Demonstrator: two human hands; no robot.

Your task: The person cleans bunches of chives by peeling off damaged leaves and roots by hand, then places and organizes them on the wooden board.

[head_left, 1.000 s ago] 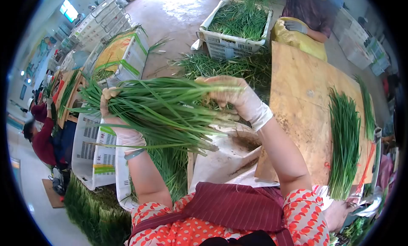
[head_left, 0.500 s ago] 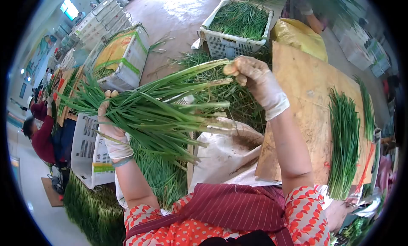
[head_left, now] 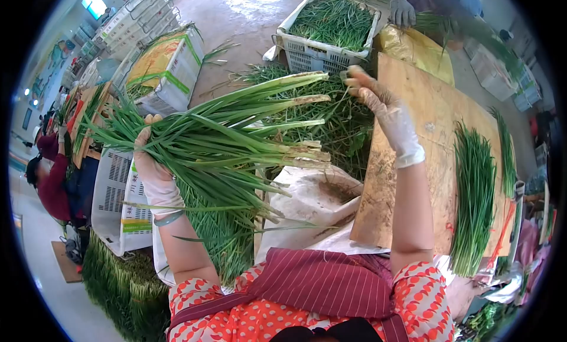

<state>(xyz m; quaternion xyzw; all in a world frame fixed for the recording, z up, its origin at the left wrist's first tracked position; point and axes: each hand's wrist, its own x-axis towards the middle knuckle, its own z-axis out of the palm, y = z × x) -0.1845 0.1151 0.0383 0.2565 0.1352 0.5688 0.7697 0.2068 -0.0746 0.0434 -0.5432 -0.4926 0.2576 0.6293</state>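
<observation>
My left hand [head_left: 155, 171], in a thin pale glove, is closed round the leafy part of a loose bunch of garlic chives [head_left: 230, 126]. The pale stem ends fan out to the right, some with brownish dry skin on them. Just beyond those ends is my gloved right hand [head_left: 387, 108], apart from the bunch, with its fingers loosely stretched. Thin strands show by its fingertips, against a heap of green trimmings [head_left: 348, 132] below. More chives [head_left: 215, 235] lie under my left forearm.
A wooden board [head_left: 413, 165] at the right bears a neat bundle of chives [head_left: 472, 200]. Beyond the heap stands a crate of greens [head_left: 322, 55], next to a yellow sack [head_left: 416, 52]. A co-worker's gloved hand [head_left: 403, 12] is above the sack. Another person [head_left: 56, 182] works at the left.
My right hand has let go of the upper stem ends and moved right, its fingers loosening. The bunch stays in my left hand. A co-worker's gloved hand now shows above the yellow sack.
</observation>
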